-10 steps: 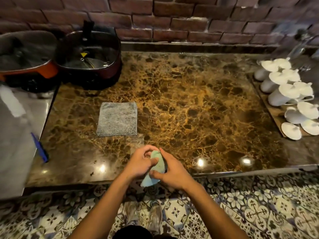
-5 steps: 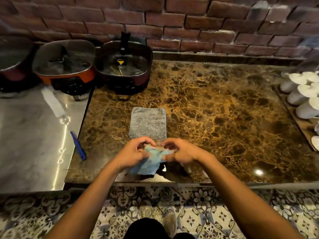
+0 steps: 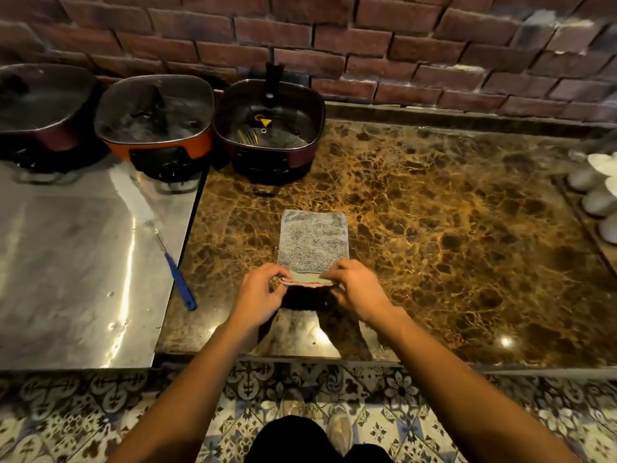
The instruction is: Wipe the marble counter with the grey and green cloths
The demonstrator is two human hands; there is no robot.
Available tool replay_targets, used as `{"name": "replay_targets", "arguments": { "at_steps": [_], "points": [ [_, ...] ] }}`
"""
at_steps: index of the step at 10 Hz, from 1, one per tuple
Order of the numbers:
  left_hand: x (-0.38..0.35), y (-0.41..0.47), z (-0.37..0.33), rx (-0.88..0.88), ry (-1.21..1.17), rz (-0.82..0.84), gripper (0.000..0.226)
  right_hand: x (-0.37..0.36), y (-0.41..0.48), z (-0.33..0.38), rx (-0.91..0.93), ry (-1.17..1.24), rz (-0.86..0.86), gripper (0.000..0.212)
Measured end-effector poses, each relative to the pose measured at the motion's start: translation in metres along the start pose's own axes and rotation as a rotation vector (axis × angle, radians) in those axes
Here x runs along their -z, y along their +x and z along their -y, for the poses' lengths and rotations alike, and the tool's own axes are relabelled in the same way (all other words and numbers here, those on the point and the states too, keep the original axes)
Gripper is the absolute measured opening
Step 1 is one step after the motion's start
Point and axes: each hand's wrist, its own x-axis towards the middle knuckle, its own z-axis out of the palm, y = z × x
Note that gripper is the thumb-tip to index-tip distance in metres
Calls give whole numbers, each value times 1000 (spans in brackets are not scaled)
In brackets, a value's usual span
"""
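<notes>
Both forearms reach forward over the desk's (image 3: 434, 228) near edge. The left hand (image 3: 258, 292) and right hand (image 3: 355, 289) each pinch one end of the green cloth (image 3: 307, 279), stretched flat with its long axis left-right, just before the grey cloth (image 3: 313, 241), which lies flat, long axis pointing away.

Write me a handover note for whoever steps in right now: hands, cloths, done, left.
Left hand: pinching the left end of the green cloth.
Right hand: pinching the right end; the cloth is stretched flat between both hands, just above the marble counter near its front edge.
Grey cloth: lying flat on the counter just behind the hands, untouched.
Done: green cloth picked up and spread. No wiping is visible yet.
Left: wipe the counter with the green cloth, then with the grey one. Likely keep clear of the dark red pot at the back left and the white cups at the right edge.
</notes>
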Motion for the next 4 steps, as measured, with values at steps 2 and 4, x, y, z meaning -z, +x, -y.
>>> {"name": "replay_targets", "arguments": {
  "at_steps": [2, 4],
  "points": [
    [-28, -48, 31, 6, 432, 350, 32, -60, -41, -12, -23, -48, 209, 36],
    [-43, -68, 30, -6, 556, 379, 39, -77, -64, -23, -16, 12, 128, 31]
  ]
}}
